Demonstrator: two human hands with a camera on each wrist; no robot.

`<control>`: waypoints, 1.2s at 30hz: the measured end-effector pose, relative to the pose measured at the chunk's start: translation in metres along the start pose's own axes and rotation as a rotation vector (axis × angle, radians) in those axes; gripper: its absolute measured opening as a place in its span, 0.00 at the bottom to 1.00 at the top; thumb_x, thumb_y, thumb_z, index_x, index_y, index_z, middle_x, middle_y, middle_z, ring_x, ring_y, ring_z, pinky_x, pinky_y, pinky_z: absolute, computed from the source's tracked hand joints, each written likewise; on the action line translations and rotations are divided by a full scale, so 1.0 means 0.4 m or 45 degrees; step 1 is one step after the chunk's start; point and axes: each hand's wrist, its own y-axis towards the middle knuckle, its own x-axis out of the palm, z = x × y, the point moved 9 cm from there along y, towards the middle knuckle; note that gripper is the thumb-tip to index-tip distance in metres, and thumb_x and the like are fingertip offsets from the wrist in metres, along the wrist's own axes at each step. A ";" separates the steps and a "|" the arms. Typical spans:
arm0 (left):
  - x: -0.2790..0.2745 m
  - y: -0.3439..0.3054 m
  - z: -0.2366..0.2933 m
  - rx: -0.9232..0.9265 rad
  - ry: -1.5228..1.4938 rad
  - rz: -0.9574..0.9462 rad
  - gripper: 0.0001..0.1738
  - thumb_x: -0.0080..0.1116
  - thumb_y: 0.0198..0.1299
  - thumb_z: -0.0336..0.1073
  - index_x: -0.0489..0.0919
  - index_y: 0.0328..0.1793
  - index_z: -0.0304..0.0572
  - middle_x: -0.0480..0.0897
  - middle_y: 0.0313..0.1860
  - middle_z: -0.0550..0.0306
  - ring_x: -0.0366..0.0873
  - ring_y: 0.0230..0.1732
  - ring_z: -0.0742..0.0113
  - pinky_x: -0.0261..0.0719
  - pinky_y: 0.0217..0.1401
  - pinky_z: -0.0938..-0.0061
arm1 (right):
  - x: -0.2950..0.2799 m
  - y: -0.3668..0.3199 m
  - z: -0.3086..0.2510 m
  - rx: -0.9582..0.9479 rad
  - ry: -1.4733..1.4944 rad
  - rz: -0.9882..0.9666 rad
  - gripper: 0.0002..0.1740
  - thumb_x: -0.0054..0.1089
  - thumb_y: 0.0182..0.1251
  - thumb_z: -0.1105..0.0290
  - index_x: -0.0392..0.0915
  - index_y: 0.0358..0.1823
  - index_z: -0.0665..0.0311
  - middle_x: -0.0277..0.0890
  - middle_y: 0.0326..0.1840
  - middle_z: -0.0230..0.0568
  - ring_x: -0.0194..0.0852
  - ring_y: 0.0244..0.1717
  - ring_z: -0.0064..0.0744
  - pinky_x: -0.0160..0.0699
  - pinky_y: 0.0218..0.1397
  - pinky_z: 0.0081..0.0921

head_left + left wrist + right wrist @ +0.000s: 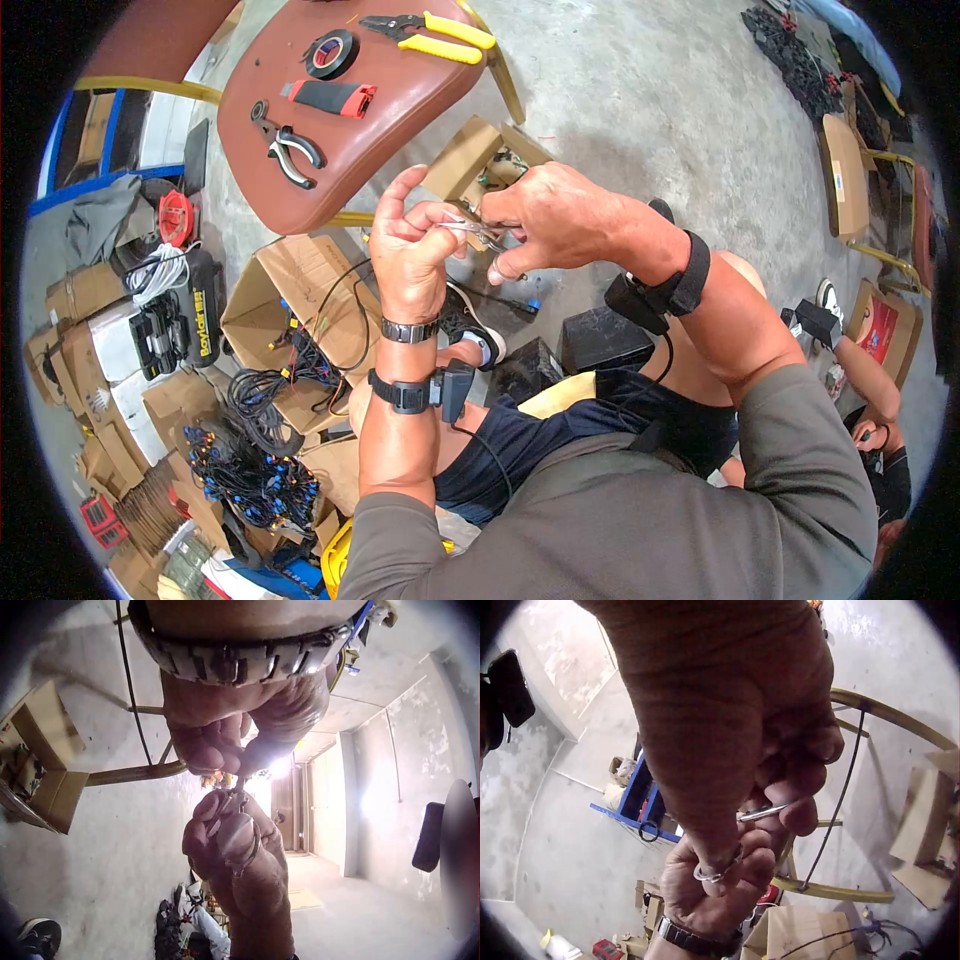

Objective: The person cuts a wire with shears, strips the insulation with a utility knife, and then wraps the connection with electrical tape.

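Note:
My right hand [560, 220] holds small metal scissors [486, 238] between both hands. A ring handle [705, 876] circles the thumb in the right wrist view, and a shiny metal shaft [761, 814] lies along the fingers. Facing it, my left hand [412, 240] pinches a thin pale piece [455, 226] between thumb and fingers, right at the metal tips; most of that piece is hidden by the fingers. In the left wrist view the left hand [240, 720] is above and the right hand [244, 862] below, fingertips close together. A black cable with a blue end [533, 305] runs beneath the hands.
Ahead, a brown chair seat [350, 110] bears yellow-handled pliers [450, 35], black tape [331, 54], a red-black tool [335, 97] and black-white pliers [290, 150]. Cardboard boxes [290, 270] and tangled cables [250, 480] fill the left side. Another person's arm [870, 380] shows at right.

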 end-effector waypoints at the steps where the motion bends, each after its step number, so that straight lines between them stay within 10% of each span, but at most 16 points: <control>1: 0.000 0.000 0.000 0.001 -0.001 0.002 0.42 0.58 0.47 0.13 0.62 0.73 0.33 0.84 0.36 0.50 0.79 0.29 0.68 0.78 0.31 0.75 | 0.000 -0.001 -0.001 -0.020 -0.007 0.013 0.24 0.78 0.43 0.53 0.77 0.30 0.64 0.78 0.22 0.45 0.81 0.28 0.53 0.77 0.32 0.43; 36: 0.002 0.048 -0.017 -0.038 0.049 -0.032 0.39 0.60 0.50 0.15 0.66 0.71 0.35 0.84 0.36 0.53 0.79 0.30 0.69 0.76 0.31 0.76 | 0.000 0.008 0.054 0.109 0.068 -0.036 0.20 0.76 0.47 0.58 0.76 0.30 0.64 0.78 0.24 0.48 0.80 0.31 0.56 0.77 0.35 0.45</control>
